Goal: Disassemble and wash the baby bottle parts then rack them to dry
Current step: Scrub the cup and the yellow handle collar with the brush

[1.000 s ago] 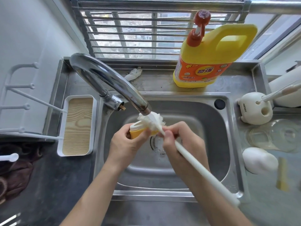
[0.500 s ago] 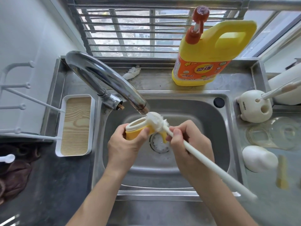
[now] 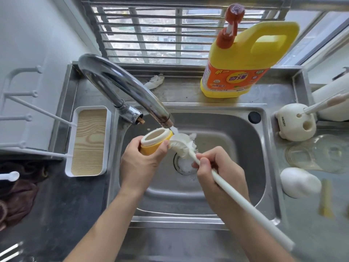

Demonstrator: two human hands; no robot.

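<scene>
Over the steel sink (image 3: pixel 245 133), my left hand (image 3: pixel 139 165) grips a yellow bottle part with a cream rim (image 3: pixel 155 140), its opening tilted up and left. My right hand (image 3: pixel 219 176) holds the long white handle of a bottle brush (image 3: pixel 184 145). The brush head lies outside the part, against its right side, under the tap spout (image 3: pixel 132 95), where a thin stream of water runs onto it. A white drying rack (image 3: pixel 20 110) with pegs stands at the left. A white cap (image 3: pixel 300 182) and clear bottle pieces (image 3: pixel 321 156) lie on the right counter.
A yellow detergent jug (image 3: pixel 241 63) with a red pump stands behind the sink. A white tray with a wood-grain base (image 3: pixel 90 142) sits left of the basin. A cream brush holder (image 3: pixel 294 123) is at the right, a dark cloth (image 3: pixel 17 195) at the lower left.
The brush head has come out of the yellow part and now sits beside it to the right. My left hand turned the part's opening up and left.
</scene>
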